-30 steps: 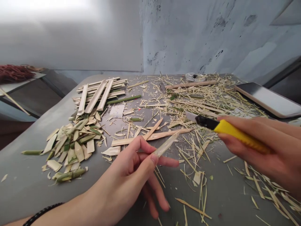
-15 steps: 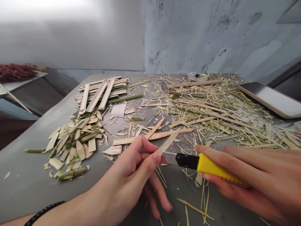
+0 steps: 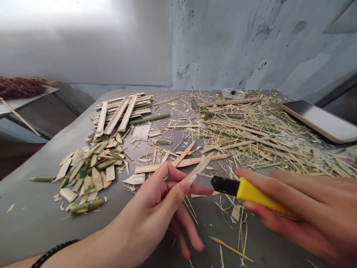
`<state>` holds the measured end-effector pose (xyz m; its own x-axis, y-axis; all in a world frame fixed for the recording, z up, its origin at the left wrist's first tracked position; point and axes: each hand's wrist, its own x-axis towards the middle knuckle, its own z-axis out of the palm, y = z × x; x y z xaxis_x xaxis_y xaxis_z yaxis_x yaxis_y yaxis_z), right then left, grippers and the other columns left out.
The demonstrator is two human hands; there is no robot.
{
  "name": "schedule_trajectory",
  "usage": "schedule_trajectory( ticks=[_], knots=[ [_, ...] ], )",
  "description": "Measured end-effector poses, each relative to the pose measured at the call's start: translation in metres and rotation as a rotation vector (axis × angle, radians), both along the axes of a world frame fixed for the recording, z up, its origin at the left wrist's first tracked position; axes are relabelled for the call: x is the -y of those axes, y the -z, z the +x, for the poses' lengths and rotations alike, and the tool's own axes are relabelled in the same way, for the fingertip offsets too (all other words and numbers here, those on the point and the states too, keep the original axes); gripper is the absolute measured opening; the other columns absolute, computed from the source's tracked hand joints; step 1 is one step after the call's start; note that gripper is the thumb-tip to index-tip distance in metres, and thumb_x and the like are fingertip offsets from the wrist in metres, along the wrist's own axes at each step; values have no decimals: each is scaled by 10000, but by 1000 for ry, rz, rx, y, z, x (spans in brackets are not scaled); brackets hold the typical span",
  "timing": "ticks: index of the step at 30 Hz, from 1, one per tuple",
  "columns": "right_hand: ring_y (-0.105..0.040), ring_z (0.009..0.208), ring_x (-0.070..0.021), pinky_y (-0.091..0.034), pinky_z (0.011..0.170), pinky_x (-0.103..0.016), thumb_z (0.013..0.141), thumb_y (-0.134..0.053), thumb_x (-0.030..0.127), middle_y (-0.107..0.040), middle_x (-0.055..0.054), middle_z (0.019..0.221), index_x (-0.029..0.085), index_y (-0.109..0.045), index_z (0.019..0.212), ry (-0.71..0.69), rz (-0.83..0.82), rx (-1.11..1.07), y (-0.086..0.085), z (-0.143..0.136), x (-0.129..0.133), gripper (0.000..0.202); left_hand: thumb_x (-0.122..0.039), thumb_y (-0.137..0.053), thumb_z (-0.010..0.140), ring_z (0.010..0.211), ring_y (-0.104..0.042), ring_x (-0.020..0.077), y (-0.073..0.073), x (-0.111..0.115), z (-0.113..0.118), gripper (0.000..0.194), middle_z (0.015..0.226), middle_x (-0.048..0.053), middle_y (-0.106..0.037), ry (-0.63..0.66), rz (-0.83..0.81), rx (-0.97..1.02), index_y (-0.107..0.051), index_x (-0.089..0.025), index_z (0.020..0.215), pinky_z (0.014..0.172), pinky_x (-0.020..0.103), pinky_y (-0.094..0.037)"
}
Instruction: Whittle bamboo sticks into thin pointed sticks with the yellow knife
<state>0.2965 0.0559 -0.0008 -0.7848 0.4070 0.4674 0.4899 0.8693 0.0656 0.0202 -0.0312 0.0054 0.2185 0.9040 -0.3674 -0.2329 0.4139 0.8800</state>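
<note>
Head cam: far L, bamboo chips (image 3: 95, 171) are lying piled; our L hand (image 3: 156, 197) is pinching a pale strip (image 3: 199, 168) btwn thumb & fingers, closed on its near end, tip angling up/away. From the R we're bringing the blade (image 3: 203, 180) in against it, so edge & strip are apparently touching. Our R hand (image 3: 306, 208) is wrapping the yellow knife handle (image 3: 251, 191), fingers closed; phone (image 3: 320, 121) is lying far R.
</note>
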Motion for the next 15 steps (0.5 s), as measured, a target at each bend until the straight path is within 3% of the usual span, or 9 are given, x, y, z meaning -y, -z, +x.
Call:
schedule_trajectory(
  ticks=[2, 7, 12, 15],
  knots=[
    [-737, 775, -180, -461, 606, -332, 1131, -482, 408, -781, -3, 1047, 268, -639, 1340, -25, -5, 13, 3, -4, 1, 296, -386, -464, 1122, 449, -672, 85, 1, 0, 0, 224, 620, 9, -773, 14, -19, -1, -416, -243, 956, 468, 131, -556],
    [-714, 710, -149, -446, 563, -305, 1121, -511, 403, -770, 6, 1000, 253, -660, 1329, -53, -44, -2, 4, -4, 0, 297, -472, -475, 1104, 447, -667, 90, 5, 2, -2, 261, 624, 27, -779, 18, -43, -3, -425, -245, 986, 482, 150, -569],
    [-728, 748, -166, -460, 571, -304, 1119, -504, 392, -774, -6, 1030, 255, -666, 1320, -60, -61, -2, 5, -5, 4, 292, -441, -465, 1111, 428, -653, 86, 4, 1, -2, 243, 612, 24, -771, 26, -52, 4, -417, -245, 976, 480, 148, -563],
    [-706, 675, -159, -425, 524, -301, 1117, -489, 404, -780, -3, 1016, 260, -662, 1309, -36, 6, 20, 7, -1, -5, 296, -404, -480, 1116, 477, -696, 86, 2, 0, -1, 225, 794, 39, -820, 16, -28, -2, -424, -242, 971, 487, 157, -579]
  ],
)
